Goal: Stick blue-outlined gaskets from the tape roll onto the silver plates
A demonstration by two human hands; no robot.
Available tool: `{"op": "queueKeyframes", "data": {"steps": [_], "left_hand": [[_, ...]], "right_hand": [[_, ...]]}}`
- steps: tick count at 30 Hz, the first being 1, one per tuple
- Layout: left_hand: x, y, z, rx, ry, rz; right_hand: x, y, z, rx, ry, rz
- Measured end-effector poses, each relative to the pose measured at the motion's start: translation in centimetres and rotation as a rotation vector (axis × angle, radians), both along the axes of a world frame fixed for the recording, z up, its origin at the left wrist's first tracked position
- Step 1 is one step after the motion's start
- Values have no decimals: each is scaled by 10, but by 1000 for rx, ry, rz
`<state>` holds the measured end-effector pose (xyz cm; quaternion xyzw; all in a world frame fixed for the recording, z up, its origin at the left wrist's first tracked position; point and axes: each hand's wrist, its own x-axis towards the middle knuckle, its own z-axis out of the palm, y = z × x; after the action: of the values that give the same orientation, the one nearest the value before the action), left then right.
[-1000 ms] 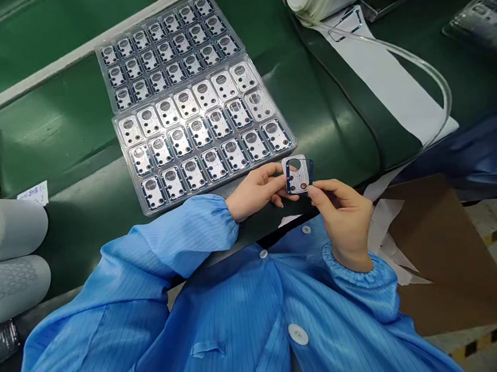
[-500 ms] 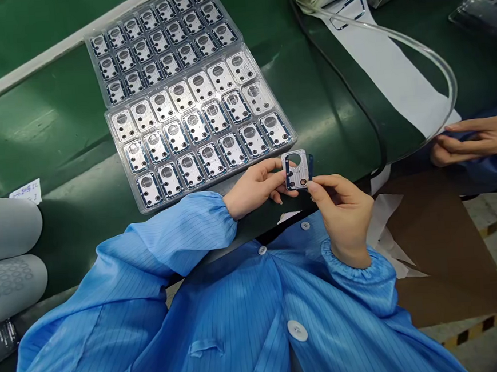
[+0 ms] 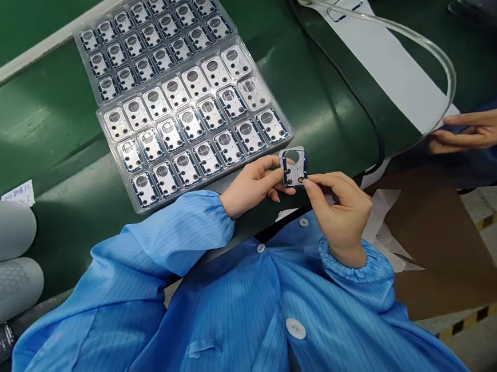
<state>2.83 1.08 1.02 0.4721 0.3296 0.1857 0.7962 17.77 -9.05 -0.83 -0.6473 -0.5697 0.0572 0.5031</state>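
Note:
A small silver metal plate (image 3: 295,168) with a dark blue edge, a large round cutout and small holes is held up over the table's front edge. My left hand (image 3: 260,180) grips its left side between thumb and fingers. At the plate's lower right corner, my right hand (image 3: 340,204) pinches with thumb and forefinger. The nearer clear tray (image 3: 291,132), just beyond my left hand, holds rows of similar plates. Behind it lies a second clear tray (image 3: 80,56) with more of them.
White rolls (image 3: 5,231) stand at the left beside a labelled slip (image 3: 18,194). A black cable (image 3: 343,81), clear tube (image 3: 431,51) and white paper strip (image 3: 388,74) cross the right side. Another person's hand (image 3: 478,129) is at the right edge, above brown cardboard (image 3: 447,250).
The blue-edged piece at the plate, which stuck out to the right before, now lines up more closely with it. The trays and rolls appear slightly further left in the view.

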Motion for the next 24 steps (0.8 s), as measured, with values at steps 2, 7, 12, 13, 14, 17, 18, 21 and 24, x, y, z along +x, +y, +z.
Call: {"op": "queueKeyframes", "data": {"steps": [2, 7, 12, 13, 14, 17, 18, 21, 24], "left_hand": [[0, 0, 0, -3, -2, 0], [0, -1, -1, -6, -2, 3], [0, -1, 1, -3, 13, 11], [0, -1, 1, -4, 14, 10], [0, -1, 1, -4, 14, 9], [0, -1, 1, -5, 8, 9], [0, -1, 0, -4, 5, 11], [0, -1, 0, -5, 4, 12], [0, -1, 1, -5, 11, 10]], "right_hand": [[0, 0, 1, 9, -23, 0], [0, 1, 2, 31, -83, 7], [1, 0, 2, 43, -150, 5], [1, 0, 2, 45, -159, 4], [0, 0, 2, 46, -164, 1], [0, 0, 3, 26, -178, -16], [-1, -1, 2, 15, -188, -25], [-1, -2, 0, -13, -250, -48], [0, -4, -2, -20, -313, -47]]}}
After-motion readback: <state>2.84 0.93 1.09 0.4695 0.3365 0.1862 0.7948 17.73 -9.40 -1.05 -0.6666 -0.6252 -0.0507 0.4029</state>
